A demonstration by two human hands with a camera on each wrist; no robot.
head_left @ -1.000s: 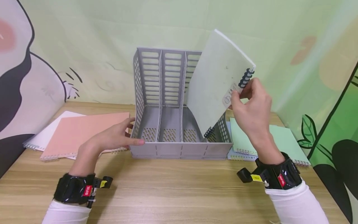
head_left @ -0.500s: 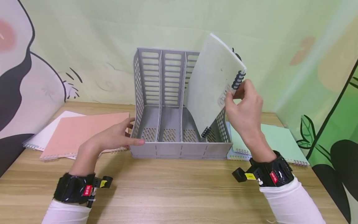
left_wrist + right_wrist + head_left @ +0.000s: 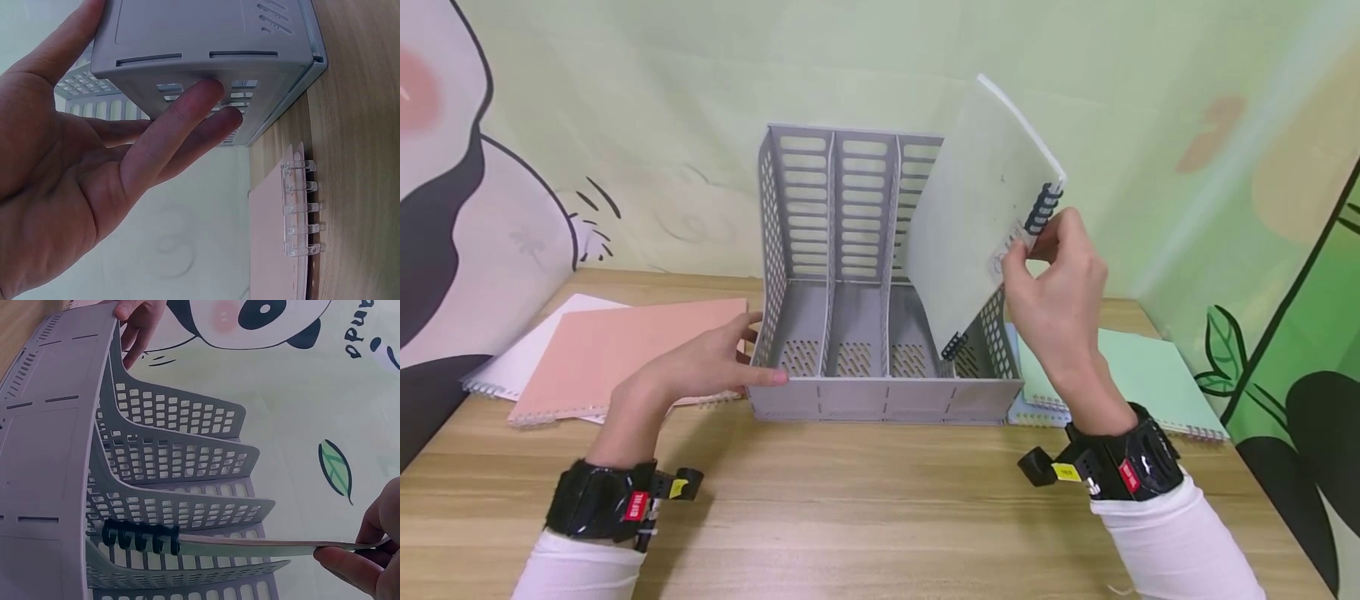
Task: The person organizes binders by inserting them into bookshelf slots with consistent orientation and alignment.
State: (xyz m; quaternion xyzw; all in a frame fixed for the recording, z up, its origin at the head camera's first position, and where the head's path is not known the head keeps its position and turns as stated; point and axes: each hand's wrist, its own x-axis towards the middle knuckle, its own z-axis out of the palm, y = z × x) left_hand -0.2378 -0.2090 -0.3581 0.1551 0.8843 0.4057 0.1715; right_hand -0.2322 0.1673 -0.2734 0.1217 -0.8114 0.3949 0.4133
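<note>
A grey file organizer (image 3: 880, 400) with tall dividers stands on the table. My left hand (image 3: 700, 367) grips its front left corner, with the thumb over the front lip and the fingers against the outer side wall (image 3: 156, 87). My right hand (image 3: 1060, 292) pinches a pale-covered notebook (image 3: 973, 208) by its bound edge, between two stretches of black coil. The notebook leans, its top corner high above the organizer. In the right wrist view, its lower coil (image 3: 140, 537) lies between two divider panels, just behind the front lip. Whether it touches the organizer's floor is hidden.
On the left lie a salmon-pink notebook (image 3: 640, 350) and a white one (image 3: 550, 342) partly under it. Mint-green notebooks (image 3: 1150, 383) and a blue one (image 3: 1037, 414) lie on the right, partly behind my right arm. A pale green printed curtain (image 3: 662, 167) hangs behind the table.
My right hand has moved left with the notebook. Over the last half second the notebook's top corner has risen and shifted slightly right. The left hand and organizer stay in place.
</note>
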